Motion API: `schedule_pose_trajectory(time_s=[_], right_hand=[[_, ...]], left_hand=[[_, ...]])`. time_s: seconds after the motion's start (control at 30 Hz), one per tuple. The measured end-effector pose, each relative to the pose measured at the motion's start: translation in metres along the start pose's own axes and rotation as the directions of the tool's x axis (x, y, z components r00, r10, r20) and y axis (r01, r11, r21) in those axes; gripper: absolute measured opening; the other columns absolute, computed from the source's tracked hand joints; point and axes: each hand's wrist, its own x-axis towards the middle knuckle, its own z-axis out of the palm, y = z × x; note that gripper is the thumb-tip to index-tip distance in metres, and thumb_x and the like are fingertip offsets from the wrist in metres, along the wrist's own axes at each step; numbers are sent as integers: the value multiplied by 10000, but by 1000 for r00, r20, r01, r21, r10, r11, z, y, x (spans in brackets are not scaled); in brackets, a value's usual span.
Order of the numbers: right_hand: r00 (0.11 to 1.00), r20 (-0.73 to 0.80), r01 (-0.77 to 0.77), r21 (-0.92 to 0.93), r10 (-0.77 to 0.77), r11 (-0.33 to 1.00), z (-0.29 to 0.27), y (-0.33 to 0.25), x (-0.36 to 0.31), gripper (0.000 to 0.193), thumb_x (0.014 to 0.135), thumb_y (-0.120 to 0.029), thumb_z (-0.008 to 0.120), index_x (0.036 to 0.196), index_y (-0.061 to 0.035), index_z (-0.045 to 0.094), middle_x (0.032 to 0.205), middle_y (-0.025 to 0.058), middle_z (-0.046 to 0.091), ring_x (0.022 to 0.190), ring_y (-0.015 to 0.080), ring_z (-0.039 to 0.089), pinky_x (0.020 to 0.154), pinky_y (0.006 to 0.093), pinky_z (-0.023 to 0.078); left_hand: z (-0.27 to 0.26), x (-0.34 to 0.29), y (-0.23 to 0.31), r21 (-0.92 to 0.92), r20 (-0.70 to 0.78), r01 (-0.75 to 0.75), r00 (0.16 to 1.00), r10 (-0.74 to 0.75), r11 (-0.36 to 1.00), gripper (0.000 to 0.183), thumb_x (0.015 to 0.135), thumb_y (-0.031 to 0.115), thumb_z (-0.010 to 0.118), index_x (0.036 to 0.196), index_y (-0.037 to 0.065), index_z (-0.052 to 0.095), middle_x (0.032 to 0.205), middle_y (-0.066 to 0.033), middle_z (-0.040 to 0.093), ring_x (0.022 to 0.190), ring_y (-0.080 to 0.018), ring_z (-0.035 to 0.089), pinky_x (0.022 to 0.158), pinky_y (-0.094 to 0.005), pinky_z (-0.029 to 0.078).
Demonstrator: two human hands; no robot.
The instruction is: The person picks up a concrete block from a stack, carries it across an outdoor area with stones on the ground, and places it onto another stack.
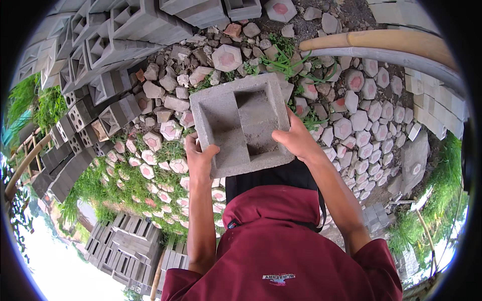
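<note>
A square grey concrete ventilation block (pixel 241 125) is held up in front of my body, a little tilted. Its thick rim frames recessed slanted faces with darker hollows at the upper right and lower middle. My left hand (pixel 200 155) grips its lower left side, thumb on the front rim. On the right side, my right hand (pixel 297 138) clasps the edge with its thumb over the rim. The other fingers of both hands are mostly hidden behind the block.
Stacked concrete blocks (pixel 145 25) rise at the far left, and more stacks (pixel 123 246) stand lower left. Hexagonal pavers (pixel 227 58) and rubble (pixel 175 103) cover the ground with grass between. A bamboo pole (pixel 381 41) lies at the upper right, near pale blocks (pixel 437 103).
</note>
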Motion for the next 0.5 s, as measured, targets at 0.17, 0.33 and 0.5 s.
schedule_pose_trajectory(time_s=[0.17, 0.33, 0.5], right_hand=[[994, -19, 105, -98, -107, 990, -41, -52, 29, 833, 708, -24, 589, 1472, -7, 259, 1296, 146, 513, 1231, 208, 450, 1059, 318, 321], [1000, -14, 6, -115, -7, 993, -75, -103, 81, 835, 706, -14, 586, 1473, -8, 257, 1315, 134, 501, 1223, 203, 454, 1056, 315, 323], [998, -18, 59, -179, -63, 982, -98, -103, 159, 818, 713, -13, 585, 1468, -6, 271, 1304, 122, 512, 1177, 193, 490, 1019, 310, 365]], left_hand=[[54, 27, 57, 30, 55, -28, 998, 27, 999, 486, 644, -41, 625, 1100, 29, 470, 942, -80, 581, 814, -146, 542, 734, -280, 442], [100, 84, 86, 1, 93, -77, 993, 77, 997, 492, 653, -33, 628, 1114, 21, 466, 1004, -91, 562, 893, -153, 530, 804, -293, 437], [129, 158, 102, 39, 110, -125, 987, 120, 991, 500, 647, -24, 617, 1123, 35, 477, 965, -57, 559, 852, -135, 522, 757, -281, 440]])
